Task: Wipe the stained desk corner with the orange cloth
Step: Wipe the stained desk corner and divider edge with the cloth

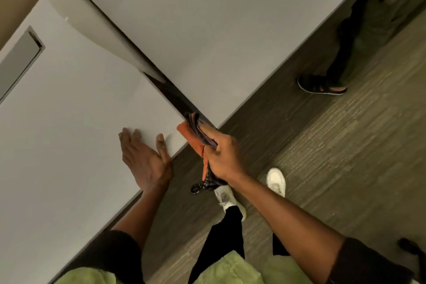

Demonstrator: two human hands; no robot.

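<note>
In the head view, the left hand (pixel 144 159) lies flat and spread on the near white surface (pixel 69 134), palm down by its front edge, fingers released and grasping nothing. The right hand (pixel 224 157) is clenched around the orange cloth (pixel 192 139), which is bunched together with a dark patterned fabric; a dark speckled tail of that fabric (pixel 204 185) hangs below the fist. The cloth's orange fold presses against the corner of the near surface, right where a narrow dark gap (pixel 173 94) separates it from a 2nd white surface (pixel 207 30) beyond. A beige divider panel (pixel 92 25) runs diagonally between the 2 surfaces. A recessed grey rectangular cover (pixel 19 60) sits in the near surface at far left. Below, the person's 2 white sneakers (pixel 275 181) stand on a striped grey-brown carpet floor (pixel 345 145), with black trousers and a green garment at the bottom edge. Another person's foot in a dark sandal (pixel 321 85) stands on the floor by the far surface.
</note>
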